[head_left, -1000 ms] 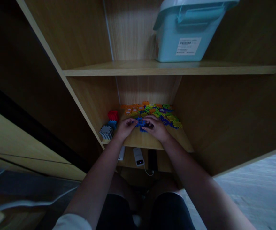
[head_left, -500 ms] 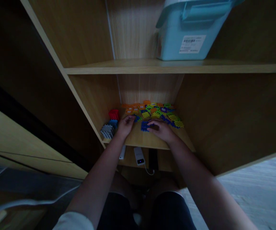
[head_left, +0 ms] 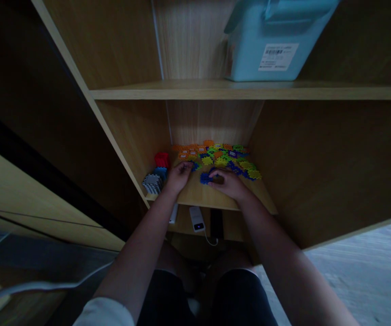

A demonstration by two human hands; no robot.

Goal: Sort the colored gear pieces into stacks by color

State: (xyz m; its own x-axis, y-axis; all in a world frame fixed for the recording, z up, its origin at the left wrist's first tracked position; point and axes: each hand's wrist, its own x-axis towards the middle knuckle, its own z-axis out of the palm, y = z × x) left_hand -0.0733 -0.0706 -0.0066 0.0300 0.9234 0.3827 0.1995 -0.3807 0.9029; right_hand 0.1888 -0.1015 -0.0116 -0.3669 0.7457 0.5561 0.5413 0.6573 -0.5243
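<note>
The blue toothed piece is over the middle of the lower shelf, between its front edge and the spread behind, at the fingertips of the right hand. That hand's thumb and forefinger curve apart with a gap between them, their tips at the piece's right side; I cannot tell whether they pinch it or merely touch it. The left hand is bent inward, its fingertips just beside small blue pieces; whether it grips one is hidden. The step in hand looks like handling single pieces, one hand to each spot, and the next move seems to call for a sure hold on the toothed rim and a careful turn of it, without brushing the neighbours. Farther out, yellow pieces lie behind the hands, orange pieces toward the back left corner, and yellow-green pieces along the right edge. By the front left corner stands a grey stack, with a blue stack and a red stack behind it. Below the front edge lies a white device; above, a teal bin rests on the upper shelf.
</note>
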